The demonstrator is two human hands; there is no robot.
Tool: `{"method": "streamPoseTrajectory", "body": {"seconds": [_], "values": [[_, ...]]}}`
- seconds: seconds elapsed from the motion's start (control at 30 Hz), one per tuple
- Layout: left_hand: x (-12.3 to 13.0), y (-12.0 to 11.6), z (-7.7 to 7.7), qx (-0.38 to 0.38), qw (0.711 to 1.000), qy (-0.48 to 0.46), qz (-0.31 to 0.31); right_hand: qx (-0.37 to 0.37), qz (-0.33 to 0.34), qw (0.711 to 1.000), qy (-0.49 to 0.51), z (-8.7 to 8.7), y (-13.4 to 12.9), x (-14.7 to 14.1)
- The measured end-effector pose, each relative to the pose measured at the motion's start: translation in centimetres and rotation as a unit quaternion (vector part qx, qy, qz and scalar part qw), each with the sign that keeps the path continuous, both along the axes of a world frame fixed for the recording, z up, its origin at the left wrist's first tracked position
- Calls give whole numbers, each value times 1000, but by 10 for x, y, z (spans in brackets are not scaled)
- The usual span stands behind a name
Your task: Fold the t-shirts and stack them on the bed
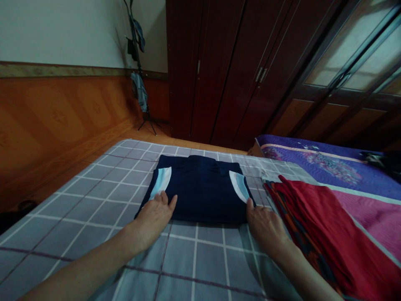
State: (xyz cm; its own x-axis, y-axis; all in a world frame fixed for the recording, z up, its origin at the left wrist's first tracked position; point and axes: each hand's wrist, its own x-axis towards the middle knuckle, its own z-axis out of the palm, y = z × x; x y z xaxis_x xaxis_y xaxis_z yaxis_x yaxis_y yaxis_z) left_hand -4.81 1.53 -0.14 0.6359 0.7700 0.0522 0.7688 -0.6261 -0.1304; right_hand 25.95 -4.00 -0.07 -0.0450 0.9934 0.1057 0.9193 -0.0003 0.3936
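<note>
A: Position of the navy garment (203,190)?

B: Centre of frame, folded into a flat block on the checked bedsheet (103,200); pale blue-and-white panels (161,182) at both sides.

A: State of hands?

B: Left hand (157,210), left of centre: open, thumb spread away, fingertips resting on the lower end of the left panel. Right hand (266,223), right of centre: fingers bent, thumb at the garment's lower right edge; whether cloth is pinched, cannot tell.

A: Failure modes from here?

B: Judgement: uneven pull between the hands could skew the block or crease its top layer. Lifting by the edges alone could let the middle sag and inner layers slip.

A: Anything nearby?

B: Red cloth (332,217), lower right of frame; a wide sweep of the right hand might drag it and disturb its folds
</note>
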Motion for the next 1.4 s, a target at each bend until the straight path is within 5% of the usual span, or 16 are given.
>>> {"method": "streamPoseTrajectory", "body": {"seconds": [0.3, 0.47, 0.57, 0.67, 0.8, 1.03, 1.17, 1.4], "values": [[-10, 3, 34, -56, 989, 136, -2, -71, -31, 997, 28, 8, 3, 14], [-18, 4, 44, -138, 989, 29, -38, -106, -47, 988, 105, 13, 11, 35], [-4, 1, 36, -129, 984, -71, -103, -82, -53, 974, 203, 9, 19, 49], [20, -3, 16, -125, 969, -116, -178, -89, -56, 920, 378, 5, 27, 63], [39, -10, -12, -168, 945, -127, -252, -114, -77, 776, 616, 10, 29, 70], [40, -14, -15, -180, 941, -130, -256, -39, -221, 643, 732, 22, 32, 47], [40, -14, -17, -193, 933, -143, -267, -8, -255, 602, 757, 13, 37, 42], [33, -3, -5, -217, 928, -211, -216, -84, -262, 568, 776, -4, 40, 54]]}}
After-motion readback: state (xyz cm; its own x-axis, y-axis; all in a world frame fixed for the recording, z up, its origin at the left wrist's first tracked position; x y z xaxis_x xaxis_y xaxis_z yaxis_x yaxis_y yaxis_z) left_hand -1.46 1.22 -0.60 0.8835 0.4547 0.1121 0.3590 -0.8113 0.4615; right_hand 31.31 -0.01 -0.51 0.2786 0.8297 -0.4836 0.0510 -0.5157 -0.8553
